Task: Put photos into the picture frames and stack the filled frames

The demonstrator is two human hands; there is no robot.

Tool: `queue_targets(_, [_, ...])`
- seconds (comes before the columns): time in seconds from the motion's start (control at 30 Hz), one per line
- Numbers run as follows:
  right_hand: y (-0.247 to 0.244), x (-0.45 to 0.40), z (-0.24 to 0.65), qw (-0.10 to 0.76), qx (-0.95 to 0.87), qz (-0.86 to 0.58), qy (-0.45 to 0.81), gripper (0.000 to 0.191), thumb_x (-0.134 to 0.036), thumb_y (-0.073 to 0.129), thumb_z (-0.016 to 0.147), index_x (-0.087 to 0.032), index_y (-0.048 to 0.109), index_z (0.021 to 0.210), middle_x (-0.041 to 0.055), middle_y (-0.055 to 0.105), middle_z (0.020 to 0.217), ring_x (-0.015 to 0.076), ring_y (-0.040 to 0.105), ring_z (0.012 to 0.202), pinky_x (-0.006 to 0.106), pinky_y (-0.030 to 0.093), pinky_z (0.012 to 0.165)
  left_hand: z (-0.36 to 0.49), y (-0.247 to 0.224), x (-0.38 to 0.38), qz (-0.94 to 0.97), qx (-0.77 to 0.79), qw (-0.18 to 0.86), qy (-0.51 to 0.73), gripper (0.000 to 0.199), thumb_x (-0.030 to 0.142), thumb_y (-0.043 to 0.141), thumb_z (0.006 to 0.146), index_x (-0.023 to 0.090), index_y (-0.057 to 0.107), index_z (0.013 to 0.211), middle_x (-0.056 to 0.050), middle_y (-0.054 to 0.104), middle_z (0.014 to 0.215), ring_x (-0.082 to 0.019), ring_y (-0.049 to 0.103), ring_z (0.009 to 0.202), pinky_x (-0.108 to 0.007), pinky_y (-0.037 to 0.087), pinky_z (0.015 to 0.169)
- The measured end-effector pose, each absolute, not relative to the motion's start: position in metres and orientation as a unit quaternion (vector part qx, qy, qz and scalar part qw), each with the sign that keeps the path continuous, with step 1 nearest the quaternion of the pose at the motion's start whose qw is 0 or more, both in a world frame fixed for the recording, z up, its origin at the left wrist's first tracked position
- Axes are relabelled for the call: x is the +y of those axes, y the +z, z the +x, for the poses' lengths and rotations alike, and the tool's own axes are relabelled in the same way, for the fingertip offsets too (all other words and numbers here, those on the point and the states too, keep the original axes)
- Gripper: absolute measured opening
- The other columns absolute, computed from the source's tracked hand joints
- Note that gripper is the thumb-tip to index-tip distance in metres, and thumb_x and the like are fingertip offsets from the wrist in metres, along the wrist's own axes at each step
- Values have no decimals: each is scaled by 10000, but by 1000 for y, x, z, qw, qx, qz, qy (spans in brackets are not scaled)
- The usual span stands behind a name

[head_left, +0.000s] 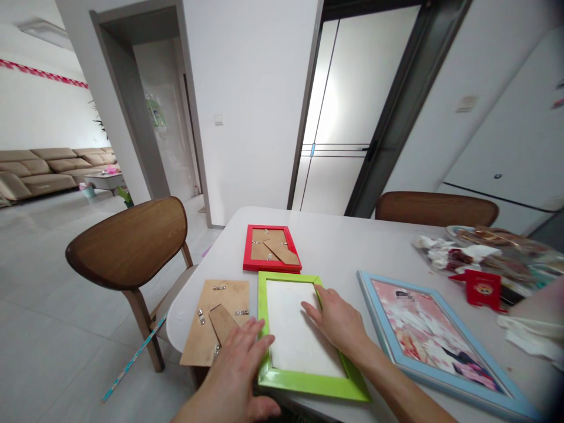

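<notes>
Green frame lies at lower centre, left hand and right hand spread at its sides; light, even rim pressure should steady it, sparing the white panel.

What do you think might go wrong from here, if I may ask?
The brown rectangular backing board sits at the edge of the white table, so the left hand might nudge it off. The glossy green frame also lies close to the edge and could tip if pressed there.
</notes>
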State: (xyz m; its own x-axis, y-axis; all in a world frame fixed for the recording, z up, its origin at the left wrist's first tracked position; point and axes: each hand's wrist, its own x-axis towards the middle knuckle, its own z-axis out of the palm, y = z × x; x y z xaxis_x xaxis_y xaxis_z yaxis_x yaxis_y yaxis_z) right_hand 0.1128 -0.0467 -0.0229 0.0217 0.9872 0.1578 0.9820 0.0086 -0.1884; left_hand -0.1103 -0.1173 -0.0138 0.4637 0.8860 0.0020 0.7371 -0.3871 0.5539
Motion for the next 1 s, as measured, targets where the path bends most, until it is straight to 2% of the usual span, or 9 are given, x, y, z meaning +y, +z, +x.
queue_targets(0.07, [-17,-60,96,169,-738,-651,59,422,-399,370,788,-154,453,1121,110,531,958,204,542,781,305,376,650,-143,-18,-117,795,556,196,143,819,280,729,466,243,392,1211,-107,255,1348,-290,205,1233,-480,147,997])
queue_targets(0.13, [-11,-76,69,197,-789,-570,117,379,-379,389,783,-174,487,1086,92,537,957,189,515,825,295,365,706,-173,-27,-114,755,625,148,135,747,196,682,500,195,416,1198,-133,288,1330,-293,235,1222,-466,195,988])
queue_targets(0.27, [-13,-97,8,188,-845,-483,128,453,-475,524,663,-208,516,1030,84,546,908,247,452,865,388,311,769,-203,-48,-107,741,645,97,161,576,88,585,549,137,505,1117,-152,415,1249,-261,381,1148,-378,309,956])
queue_targets(0.33, [-18,-98,-13,191,-847,-479,127,503,-429,595,597,-207,503,1039,89,528,928,258,434,869,412,300,773,-207,-53,-106,744,635,92,186,507,106,593,560,163,550,1062,-138,469,1206,-260,434,1104,-373,343,933])
queue_targets(0.43, [-19,-96,-20,245,-826,-475,175,484,-261,578,599,-208,479,1070,79,492,961,223,434,869,363,335,759,-206,-50,-108,744,619,95,232,414,182,624,587,207,589,999,-114,519,1155,-265,492,1041,-377,391,890])
queue_targets(0.57, [-3,-103,14,317,-808,-458,194,478,-187,525,612,-212,479,1087,79,460,1029,212,425,935,353,350,812,-183,-24,-114,769,569,67,282,373,274,633,638,222,583,1004,-109,504,1163,-266,464,1055,-388,386,893])
queue_targets(0.63, [2,-109,45,305,-805,-476,181,428,-214,518,627,-216,518,1055,84,475,1040,224,432,955,377,351,833,-157,-12,-116,792,538,81,277,378,314,655,631,207,584,988,-114,505,1153,-264,451,1054,-380,384,892])
queue_targets(0.8, [-16,-116,120,229,-770,-572,166,394,-335,513,647,-208,588,1012,105,520,1072,256,451,1006,422,329,886,-86,-7,-113,825,488,181,222,391,253,687,606,188,563,972,-98,492,1154,-241,429,1049,-342,374,892])
queue_targets(1.0, [-43,-108,142,205,-777,-586,105,386,-326,504,661,-206,599,1015,99,549,1060,248,465,998,417,327,885,-61,-21,-100,831,476,202,205,186,237,618,677,163,602,847,-107,559,1051,-257,453,1015,-374,350,885])
